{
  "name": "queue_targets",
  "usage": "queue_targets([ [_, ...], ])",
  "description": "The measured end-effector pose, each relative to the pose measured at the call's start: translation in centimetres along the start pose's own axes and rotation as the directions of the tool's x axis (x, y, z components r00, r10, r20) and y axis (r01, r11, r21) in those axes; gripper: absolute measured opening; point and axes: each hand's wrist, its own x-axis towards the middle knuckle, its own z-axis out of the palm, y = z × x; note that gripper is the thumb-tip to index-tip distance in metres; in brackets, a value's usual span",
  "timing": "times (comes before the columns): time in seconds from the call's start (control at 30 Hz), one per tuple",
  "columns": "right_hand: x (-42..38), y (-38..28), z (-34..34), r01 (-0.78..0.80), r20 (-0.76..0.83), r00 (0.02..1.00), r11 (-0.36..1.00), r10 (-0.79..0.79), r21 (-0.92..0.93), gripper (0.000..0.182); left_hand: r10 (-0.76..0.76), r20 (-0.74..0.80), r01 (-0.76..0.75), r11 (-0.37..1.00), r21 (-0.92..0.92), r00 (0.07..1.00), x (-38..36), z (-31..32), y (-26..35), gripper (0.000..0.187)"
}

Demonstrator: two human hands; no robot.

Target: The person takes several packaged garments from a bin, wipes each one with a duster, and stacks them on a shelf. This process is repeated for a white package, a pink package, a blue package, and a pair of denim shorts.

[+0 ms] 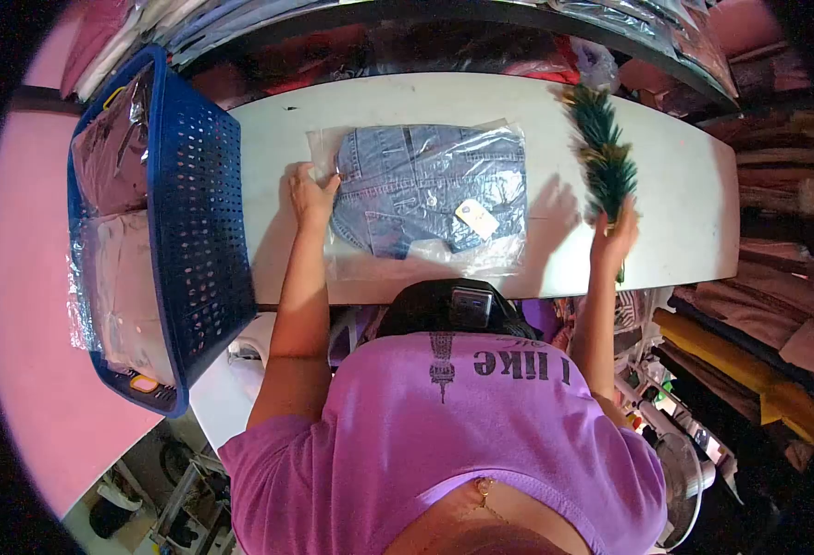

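A folded pair of blue denim jeans (384, 190) lies in a clear plastic bag (510, 250) on the white table, with a pale tag (476, 218) on the denim. My left hand (312, 196) rests at the bag's left edge, thumb against the denim side and fingers spread apart. To the right of the bag, my right hand (616, 239) is closed round the lower end of a green feather duster (608, 171). The duster points away from me, over the table's right part.
A blue basket (205, 213) with bagged garments (124, 277) stands left of the white table (407, 97). Bagged clothes fill a shelf (425, 14) beyond the far edge. Stacked folded fabrics (777, 324) are at the right, with a fan (680, 481) lower down.
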Motion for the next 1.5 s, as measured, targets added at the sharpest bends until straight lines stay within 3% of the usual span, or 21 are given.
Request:
queue_targets([
  [0.03,0.9,0.6,3.2,0.026,0.029,0.999,0.917,-0.041,0.399,0.050,-0.011,0.015,0.010,1.000,0.009,1.000,0.3,0.4,-0.5,0.057],
  [0.1,2.0,-3.5,5.8,-0.265,0.355,0.930,0.841,0.094,0.472,0.037,-0.023,0.033,0.022,0.999,0.025,0.999,1.0,0.9,-1.4,0.062],
  [0.17,3.1,-5.0,9.8,-0.362,0.495,0.863,0.809,0.102,0.464,0.043,-0.257,0.335,0.319,0.937,-0.143,0.907,1.5,1.1,-2.0,0.050],
  [0.2,3.4,-5.4,12.3,-0.423,0.532,0.840,0.742,0.105,0.521,0.047,-0.261,0.330,0.320,0.938,-0.137,0.907,1.7,0.3,-1.3,0.050],
  [0.27,4.3,-6.6,13.6,-0.439,0.601,0.796,0.755,0.076,0.486,0.048,-0.207,0.647,0.455,0.857,-0.243,0.734,2.0,-1.5,-0.1,0.037],
  [0.37,5.3,-8.6,12.9,-0.366,0.595,0.802,0.837,0.061,0.407,0.052,-0.241,0.574,0.553,0.693,-0.463,0.783,0.6,-1.0,-0.3,0.026],
  [0.47,6.1,-8.7,11.4,-0.654,0.771,0.635,0.570,0.054,0.498,0.047,-0.191,0.598,0.596,0.522,-0.610,0.779,0.4,-2.0,0.2,0.015],
  [0.53,7.0,-9.2,8.6,-0.641,0.738,0.674,0.472,-0.032,0.605,0.045,-0.124,0.597,0.585,0.430,-0.688,0.793,0.5,-5.1,2.6,0.012],
  [0.67,9.7,-10.8,2.1,-0.416,0.512,0.834,0.375,-0.206,0.828,0.035,-0.007,0.212,0.186,0.502,-0.845,0.977,0.6,-12.2,6.5,0.006],
  [0.7,9.9,-10.9,0.8,-0.346,0.426,0.878,0.322,-0.220,0.881,0.033,0.021,0.159,0.110,0.633,-0.766,0.987,0.5,-14.8,7.4,0.006],
  [0.8,9.7,-9.7,-2.4,-0.243,0.335,0.886,0.297,-0.319,0.924,0.025,0.185,-0.030,-0.144,0.643,-0.752,0.982,0.4,-17.9,7.8,0.010],
  [0.83,9.0,-9.0,-2.6,-0.241,0.332,0.893,0.302,-0.304,0.923,0.025,0.443,-0.146,-0.408,0.584,-0.701,0.885,0.8,-18.0,6.9,0.013],
  [0.87,8.2,-8.1,-2.2,-0.158,0.299,0.884,0.373,-0.360,0.914,0.025,0.664,-0.242,-0.639,0.454,-0.622,0.707,0.9,-17.8,6.4,0.016],
  [0.9,7.2,-7.0,-1.5,-0.072,0.272,0.868,0.437,-0.416,0.897,0.025,0.673,-0.238,-0.639,0.442,-0.629,0.700,0.0,-17.0,6.3,0.016],
  [0.97,3.8,-4.5,1.4,-0.024,0.337,0.884,0.688,-0.324,0.725,0.032,0.557,-0.124,-0.565,0.762,-0.316,0.821,-3.1,-14.1,5.2,0.022],
  [1.03,-0.1,-2.7,3.3,-0.727,0.768,0.632,0.423,0.104,0.540,0.024,0.521,0.025,-0.497,0.826,-0.267,0.853,-6.2,-9.0,1.3,0.022],
  [1.1,-2.7,-2.6,3.6,-0.846,0.834,0.529,0.163,0.155,0.507,0.024,0.457,0.168,-0.423,0.884,-0.201,0.874,-7.9,-6.8,-0.5,0.021],
  [1.17,-3.6,-3.0,3.8,-0.830,0.813,0.553,0.203,0.181,0.519,0.026,0.216,0.231,-0.136,0.937,-0.321,0.949,-9.2,-6.3,-0.8,0.021],
  [1.33,-3.8,-3.7,5.5,-0.801,0.754,0.594,0.294,0.281,0.521,0.032,0.233,0.246,-0.204,0.969,-0.136,0.941,-9.6,-5.2,-1.8,0.019],
  [1.43,-3.9,-2.0,8.3,-0.723,0.712,0.674,0.371,0.197,0.582,0.028,0.039,0.349,0.009,0.991,-0.137,0.936,-10.0,-5.7,-0.4,0.027],
  [1.5,-3.9,-0.3,9.4,-0.556,0.585,0.768,0.724,0.259,0.408,0.020,0.147,0.272,-0.139,0.989,-0.047,0.951,-10.8,-6.6,0.7,0.039],
])
